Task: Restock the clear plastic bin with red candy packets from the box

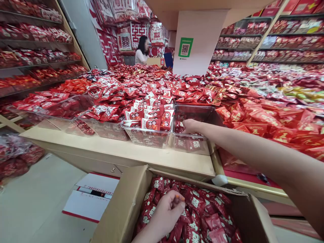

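Observation:
My right hand (191,127) reaches into a clear plastic bin (192,137) on the counter. Its fingers are closed around a dark red wrapped packet (180,127), and similar packets show low in that bin. Lower down, my left hand (169,210) rests on a heap of dark red packets with white characters (196,202) inside an open cardboard box (124,206). The left fingers curl in towards the thumb. Whatever they hold, if anything, is hidden.
Bins of red packets stand beside mine, including one with neat rows (152,124). Loose red packets (273,121) are piled to the right. A white carton (92,195) lies on the floor. A person (141,54) is behind the counter, near a pillar (199,40).

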Demonstrator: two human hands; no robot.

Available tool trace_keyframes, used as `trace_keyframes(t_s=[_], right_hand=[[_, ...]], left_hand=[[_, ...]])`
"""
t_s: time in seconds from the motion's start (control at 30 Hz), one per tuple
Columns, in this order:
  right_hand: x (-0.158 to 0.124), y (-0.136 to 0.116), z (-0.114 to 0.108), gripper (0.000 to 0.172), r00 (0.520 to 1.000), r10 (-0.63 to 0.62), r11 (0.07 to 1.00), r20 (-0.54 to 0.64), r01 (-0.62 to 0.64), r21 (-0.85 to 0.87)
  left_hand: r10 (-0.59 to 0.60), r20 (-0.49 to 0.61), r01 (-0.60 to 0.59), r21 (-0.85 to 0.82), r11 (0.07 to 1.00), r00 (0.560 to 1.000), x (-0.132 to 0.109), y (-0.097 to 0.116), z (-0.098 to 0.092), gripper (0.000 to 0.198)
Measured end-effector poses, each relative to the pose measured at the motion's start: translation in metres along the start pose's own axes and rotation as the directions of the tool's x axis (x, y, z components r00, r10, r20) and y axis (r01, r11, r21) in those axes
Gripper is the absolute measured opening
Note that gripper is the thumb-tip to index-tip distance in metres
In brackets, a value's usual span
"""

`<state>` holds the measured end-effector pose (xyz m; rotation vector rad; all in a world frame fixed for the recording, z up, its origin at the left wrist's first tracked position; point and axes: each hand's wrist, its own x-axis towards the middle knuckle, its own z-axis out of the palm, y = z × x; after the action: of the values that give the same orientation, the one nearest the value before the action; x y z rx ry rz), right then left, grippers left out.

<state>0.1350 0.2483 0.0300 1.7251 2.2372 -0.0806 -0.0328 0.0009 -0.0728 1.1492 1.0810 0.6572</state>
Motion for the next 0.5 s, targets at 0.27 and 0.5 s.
trace_keyframes(t_s=[0.27,0.5], right_hand=[[0.005,-0.0046,0.0039,0.041,0.998,-0.059,0.998,0.018,0.059,0.02],[0.0003,-0.004,0.0022,0.048,0.993,-0.076,0.997,0.094,0.074,0.023]], left_hand=[[0.003,0.024,-0.004,0.066,0.998,1.0,0.0024,-0.0058,0.0008,0.013],[-0.032,0.045,0.028,0.082,0.996,0.998,0.0038,-0.0049,-0.0009,0.013]])
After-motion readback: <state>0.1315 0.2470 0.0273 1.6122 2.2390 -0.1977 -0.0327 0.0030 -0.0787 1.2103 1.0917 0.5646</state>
